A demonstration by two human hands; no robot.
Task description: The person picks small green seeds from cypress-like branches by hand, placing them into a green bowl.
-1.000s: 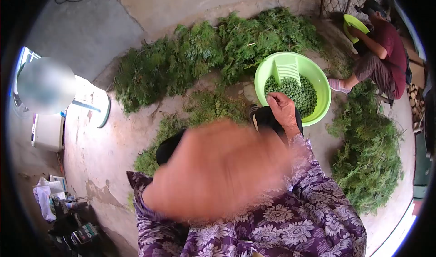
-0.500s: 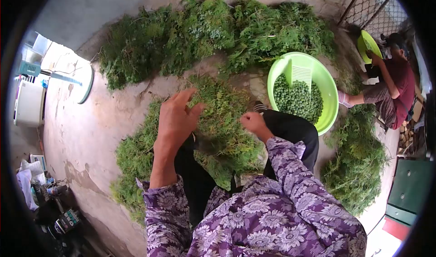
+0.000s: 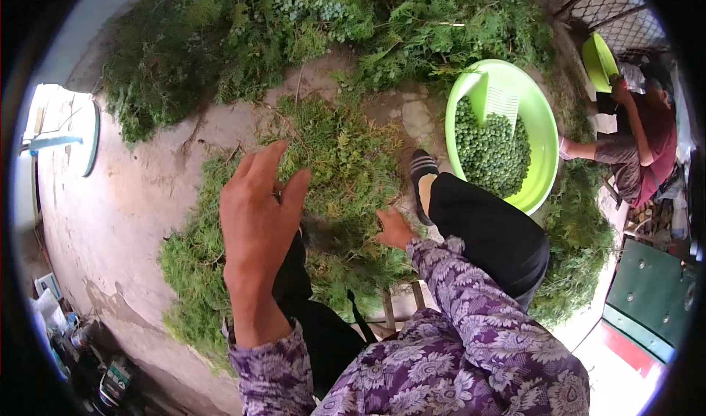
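Concrete floor [image 3: 88,210] is seen at left, with a labelled box [image 3: 116,381] whose print cannot be read. The left hand [image 3: 254,232] is held up, thumb and fingers parted, beside cut branches [image 3: 338,144] spread between both hands, with no single long axis shown. The right hand [image 3: 396,228], also loosely parted, is placed nearer the berries [image 3: 489,151], which are held in a green basin [image 3: 544,144] ahead and rightward. Another basin [image 3: 599,62] is held by a person [image 3: 654,137].
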